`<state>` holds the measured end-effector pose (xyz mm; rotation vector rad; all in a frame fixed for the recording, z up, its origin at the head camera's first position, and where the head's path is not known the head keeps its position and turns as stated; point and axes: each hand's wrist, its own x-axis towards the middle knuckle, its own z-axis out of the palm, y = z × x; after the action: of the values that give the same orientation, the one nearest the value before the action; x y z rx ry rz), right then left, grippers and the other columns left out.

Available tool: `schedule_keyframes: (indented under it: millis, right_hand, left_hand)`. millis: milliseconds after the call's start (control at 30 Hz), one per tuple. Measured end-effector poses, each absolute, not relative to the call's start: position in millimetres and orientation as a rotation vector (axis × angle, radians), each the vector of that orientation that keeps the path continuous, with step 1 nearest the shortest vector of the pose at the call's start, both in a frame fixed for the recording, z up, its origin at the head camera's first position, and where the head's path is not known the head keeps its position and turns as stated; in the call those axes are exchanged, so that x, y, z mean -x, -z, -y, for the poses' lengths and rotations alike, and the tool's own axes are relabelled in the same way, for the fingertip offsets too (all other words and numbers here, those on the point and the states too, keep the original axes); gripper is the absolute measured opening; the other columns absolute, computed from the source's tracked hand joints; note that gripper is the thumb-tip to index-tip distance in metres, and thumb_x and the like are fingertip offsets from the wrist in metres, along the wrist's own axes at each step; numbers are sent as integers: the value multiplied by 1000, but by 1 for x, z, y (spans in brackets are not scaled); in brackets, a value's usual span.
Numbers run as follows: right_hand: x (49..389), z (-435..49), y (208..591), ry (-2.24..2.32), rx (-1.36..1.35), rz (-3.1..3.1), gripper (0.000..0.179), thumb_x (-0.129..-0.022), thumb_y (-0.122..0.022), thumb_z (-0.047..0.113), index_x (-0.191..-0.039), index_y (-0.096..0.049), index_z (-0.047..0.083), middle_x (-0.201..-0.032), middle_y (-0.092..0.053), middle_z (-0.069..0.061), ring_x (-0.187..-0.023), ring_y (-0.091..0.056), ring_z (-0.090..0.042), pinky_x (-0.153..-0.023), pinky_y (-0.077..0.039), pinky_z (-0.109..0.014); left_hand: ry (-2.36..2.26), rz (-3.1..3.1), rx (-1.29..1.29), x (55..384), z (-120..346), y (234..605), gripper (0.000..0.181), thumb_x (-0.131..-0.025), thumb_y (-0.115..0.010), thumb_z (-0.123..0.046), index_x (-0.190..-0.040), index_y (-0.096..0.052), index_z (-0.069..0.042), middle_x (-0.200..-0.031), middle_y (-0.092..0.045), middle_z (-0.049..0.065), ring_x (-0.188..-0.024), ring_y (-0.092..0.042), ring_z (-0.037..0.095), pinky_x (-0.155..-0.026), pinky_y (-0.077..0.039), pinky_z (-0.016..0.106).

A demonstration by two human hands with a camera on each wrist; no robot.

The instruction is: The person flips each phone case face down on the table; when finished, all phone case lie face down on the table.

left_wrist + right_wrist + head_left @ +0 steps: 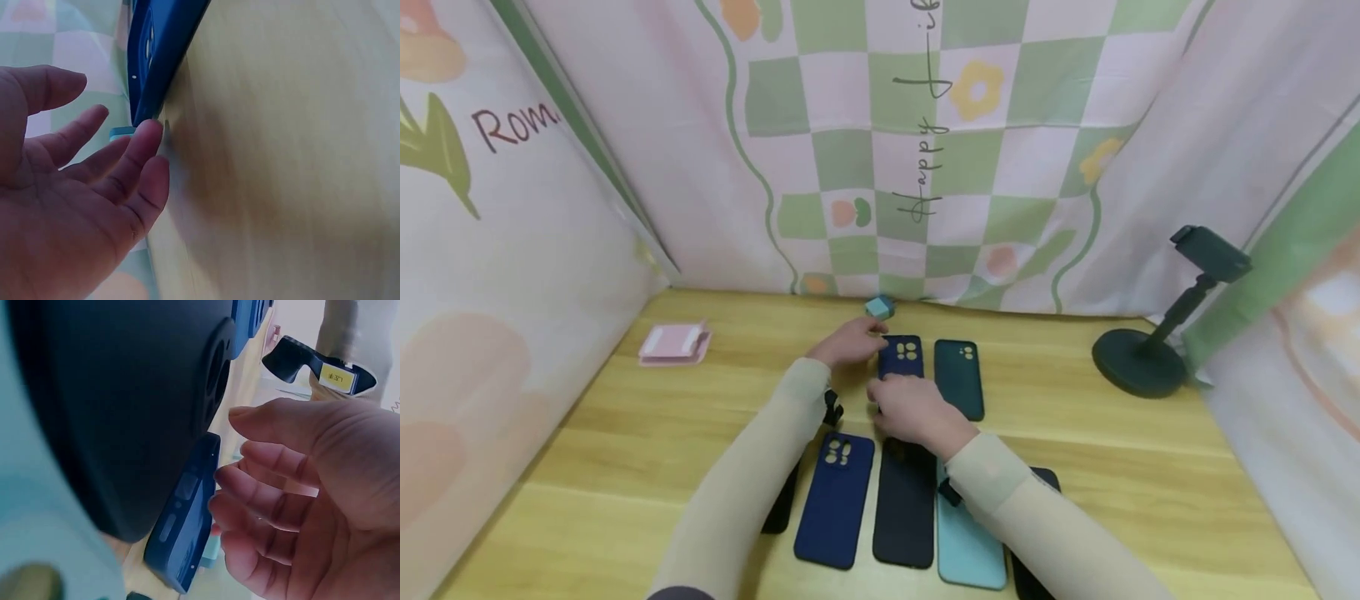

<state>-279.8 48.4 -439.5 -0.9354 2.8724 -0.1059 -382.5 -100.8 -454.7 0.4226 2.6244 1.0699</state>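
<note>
A navy phone case (901, 353) with camera cutouts lies in the back row, between my two hands. My left hand (850, 342) is at its far left corner; in the left wrist view relaxed fingers (142, 140) come right up to the case's edge (172, 47). Over the near end of the same case is my right hand (913, 408), hiding that part. Loosely bent, its fingers (250, 487) are beside the case (197, 519) in the right wrist view, with nothing gripped. To the right lies a dark teal case (958, 379).
In front lie another navy case (833, 508), a black case (904, 512), a light blue case (970, 550) and dark cases partly under my sleeves. A small blue block (880, 307) sits by the curtain, a pink holder (673, 343) at left, a dark stand (1138, 360) at right.
</note>
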Motion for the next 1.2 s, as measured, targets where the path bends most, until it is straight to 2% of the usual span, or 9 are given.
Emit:
schedule_keyframes:
  millis: [200, 433, 567, 700, 767, 800, 900, 1000, 1200]
  right_hand:
    - [284, -40, 442, 43, 943, -2838, 6, -95, -60, 21, -89, -59, 20, -72, -56, 1, -63, -55, -20, -50, -44, -40]
    - [284, -37, 440, 55, 929, -2822, 3, -95, -59, 19, -93, -58, 19, -74, -58, -2, -64, -57, -22, -51, -46, -42]
    - [283, -37, 439, 110, 941, -2793, 8, -94, -62, 15, -101, -60, 18, -77, -59, -1, -67, -58, -19, -56, -48, -38]
    - [281, -39, 436, 216, 1014, -2793, 19, -95, -63, 16, -113, -63, 14, -90, -64, -2, -79, -62, -17, -69, -52, -34]
    - [280, -39, 435, 255, 1072, -2820, 24, -95, -64, 16, -118, -63, 11, -97, -65, -4, -85, -62, -17, -74, -52, -33]
    - [279, -40, 434, 271, 1097, -2837, 27, -95, -64, 16, -121, -63, 10, -100, -65, -4, -86, -61, -17, -75, -52, -33]
    - [277, -41, 430, 316, 1160, -2883, 34, -94, -63, 16, -127, -62, 7, -100, -63, -6, -82, -57, -17, -72, -50, -32]
    - [276, -43, 428, 384, 1177, -2894, 38, -94, -61, 16, -130, -61, 4, -97, -60, -7, -75, -51, -16, -68, -47, -31]
    - [275, -48, 428, 510, 1172, -2919, 32, -94, -59, 12, -124, -66, 2, -89, -56, -4, -69, -46, -12, -64, -43, -29]
  left_hand:
    - [-1039, -2610, -479, 387, 104, 460, 42, -101, -53, -24, -139, -53, -7, -138, -54, 11, -116, -54, 23, -98, -43, 38]
    - [-1043, -2608, -476, 390, 104, 464, 43, -100, -54, -26, -140, -52, -9, -140, -53, 9, -127, -49, 24, -105, -38, 39]
    - [-1069, -2598, -498, 388, 105, 465, 44, -101, -52, -25, -142, -51, -8, -141, -52, 9, -127, -49, 25, -104, -38, 40]
    - [-1248, -2551, -447, 386, 109, 465, 43, -101, -46, -21, -141, -52, -8, -135, -56, 6, -104, -58, 24, -87, -48, 37]
    - [-1393, -2520, -386, 385, 111, 465, 41, -99, -44, -17, -138, -54, -8, -127, -59, 6, -86, -58, 25, -73, -48, 36]
    - [-1456, -2514, -353, 385, 113, 464, 40, -98, -45, -16, -136, -56, -8, -124, -60, 4, -84, -57, 23, -71, -47, 34]
    - [-1623, -2493, -292, 386, 115, 463, 36, -95, -50, -10, -129, -60, -6, -118, -63, 5, -89, -57, 22, -78, -47, 34]
    - [-1725, -2482, -287, 387, 116, 460, 36, -91, -53, -3, -126, -60, -3, -119, -62, 8, -109, -56, 21, -94, -44, 37]
    - [-1856, -2434, -303, 390, 116, 457, 41, -85, -52, 1, -125, -57, 3, -119, -56, 12, -111, -55, 29, -92, -46, 41]
